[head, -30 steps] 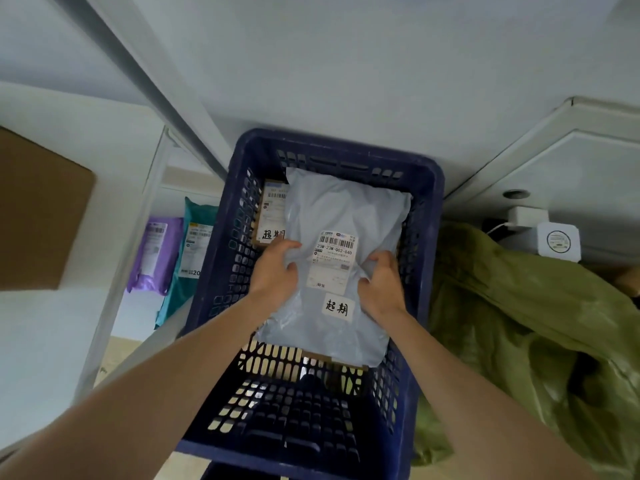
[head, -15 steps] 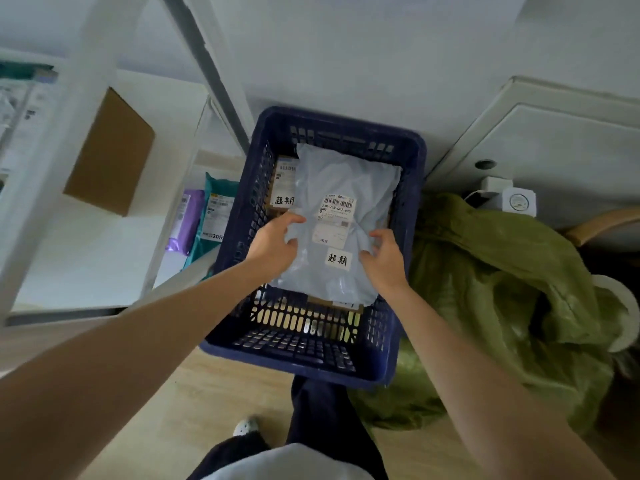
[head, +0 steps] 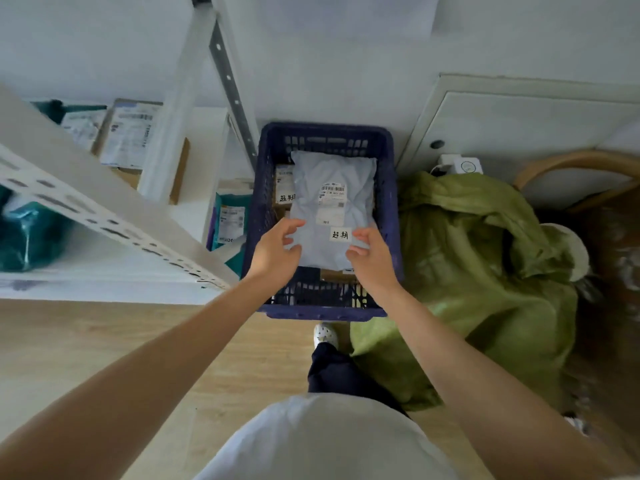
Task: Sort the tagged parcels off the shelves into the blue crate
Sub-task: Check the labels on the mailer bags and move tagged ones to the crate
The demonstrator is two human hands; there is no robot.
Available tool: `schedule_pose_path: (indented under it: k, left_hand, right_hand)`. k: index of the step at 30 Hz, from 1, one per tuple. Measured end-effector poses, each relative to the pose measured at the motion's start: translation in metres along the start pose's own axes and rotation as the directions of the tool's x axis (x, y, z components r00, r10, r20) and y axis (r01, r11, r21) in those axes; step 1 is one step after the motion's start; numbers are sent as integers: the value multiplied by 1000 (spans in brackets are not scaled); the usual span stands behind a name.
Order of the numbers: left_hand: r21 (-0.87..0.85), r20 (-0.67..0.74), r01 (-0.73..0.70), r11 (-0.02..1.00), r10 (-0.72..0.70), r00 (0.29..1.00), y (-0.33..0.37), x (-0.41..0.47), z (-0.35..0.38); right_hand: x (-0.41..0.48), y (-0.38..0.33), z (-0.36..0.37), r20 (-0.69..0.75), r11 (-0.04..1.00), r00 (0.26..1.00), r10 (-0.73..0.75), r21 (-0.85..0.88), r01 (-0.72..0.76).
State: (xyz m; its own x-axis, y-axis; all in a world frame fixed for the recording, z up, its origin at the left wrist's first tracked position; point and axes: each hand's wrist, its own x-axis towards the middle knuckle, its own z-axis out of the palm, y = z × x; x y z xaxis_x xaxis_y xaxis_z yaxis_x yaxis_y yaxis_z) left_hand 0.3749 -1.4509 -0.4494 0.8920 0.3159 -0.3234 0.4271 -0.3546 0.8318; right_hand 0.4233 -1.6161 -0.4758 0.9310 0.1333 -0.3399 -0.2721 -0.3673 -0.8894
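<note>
A parcel (head: 311, 181) (tagged) is seen in the crate (head: 325, 130); left hand (head: 277, 252) and right hand (head: 373, 256) are held by its near edge, grips slack.

The dark blue slatted plastic crate (head: 264, 202) is open from above, though a flat grey plastic mailer bag (head: 332, 174) covers most of its inside, leaving bare floor only at the near end. A white perforated metal shelf frame (head: 104, 216) crowds its left wall (the grey slotted post (head: 228, 81) meets the far left corner). A crumpled olive-green fabric sack (head: 478, 254) presses against its right wall.
</note>
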Motion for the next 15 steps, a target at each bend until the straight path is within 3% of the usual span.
schedule_pose_path:
  k: [15]
  left_hand:
    - [-23, -195, -132, 991, 125, 973, -40, -179, -95]
  right_hand:
    - [-175, -30, 65, 130, 983, 976, -177, -31, 183]
